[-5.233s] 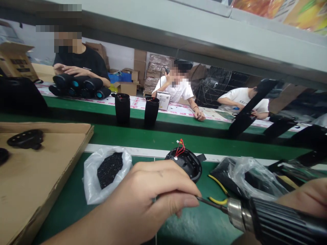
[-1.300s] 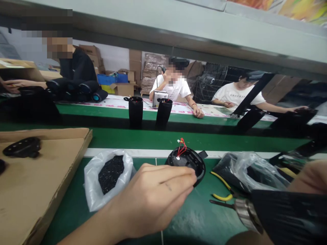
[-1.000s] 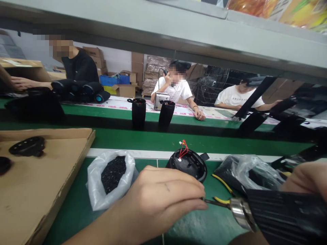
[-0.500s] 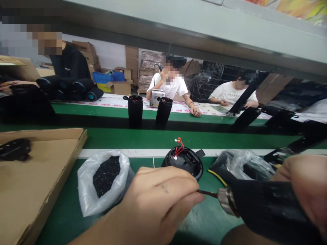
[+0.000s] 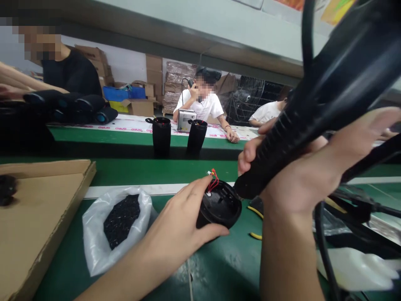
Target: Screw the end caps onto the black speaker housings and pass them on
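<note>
The black housing [image 5: 223, 205] stands on the counter [image 5: 219, 267] near the middle, its open top tilted toward the camera. The left hand [image 5: 188, 209] is clamped around its left side, thumb along the near rim; the far fingertips are hidden. The right hand [image 5: 297, 184] has its fingers wrapped firmly round a black power screwdriver [image 5: 300, 121], slanting down so its nose meets the housing's right rim. Whether a screw sits under the bit cannot be seen.

As far as can be judged, a screw is being driven, so fastening looks partly done at most; how many screws are in cannot be told. The red wires [image 5: 215, 182] stand up loose from the inside, their plugs joined to nothing, and no cover is on: connecting and closing appear to be left.

Left of the housing, a clear bag [image 5: 90, 246] holds plenty of small black screws [image 5: 122, 219]. At far left is a cardboard tray [image 5: 46, 234] with a dark part [image 5: 6, 190]. Beyond, two black cylinders [image 5: 162, 136] [image 5: 196, 136] stand with open tops, seemingly unfinished too, while blue-ended cylinders [image 5: 84, 103] lie stacked at far left, looking closer to complete.
</note>
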Demonstrator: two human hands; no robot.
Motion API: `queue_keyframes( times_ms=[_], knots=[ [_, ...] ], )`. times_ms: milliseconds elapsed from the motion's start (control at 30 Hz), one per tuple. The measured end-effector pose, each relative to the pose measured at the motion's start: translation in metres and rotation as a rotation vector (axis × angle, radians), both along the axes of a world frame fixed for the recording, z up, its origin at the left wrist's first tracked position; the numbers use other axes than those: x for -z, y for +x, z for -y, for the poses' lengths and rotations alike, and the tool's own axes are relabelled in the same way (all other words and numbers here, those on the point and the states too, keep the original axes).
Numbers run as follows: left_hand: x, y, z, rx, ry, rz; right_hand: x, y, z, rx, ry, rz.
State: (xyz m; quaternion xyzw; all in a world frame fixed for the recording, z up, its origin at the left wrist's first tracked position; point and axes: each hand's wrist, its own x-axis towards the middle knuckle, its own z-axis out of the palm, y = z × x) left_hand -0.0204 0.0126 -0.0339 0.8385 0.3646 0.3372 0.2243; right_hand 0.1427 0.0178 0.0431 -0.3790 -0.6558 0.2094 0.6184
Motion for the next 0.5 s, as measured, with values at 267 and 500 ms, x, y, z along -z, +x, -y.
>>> queue_keyframes(
  times_ms=[267,500],
  knots=[
    [0.0017,-0.0013,-0.0024,0.033,-0.032,0.026,-0.0009,0.0049,-0.0085,-0.135,0.023,-0.269],
    [0.0036,-0.0014,-0.0017,0.033,0.001,0.025,0.0015,0.0038,-0.0092,-0.173,0.03,-0.25]
  ],
)
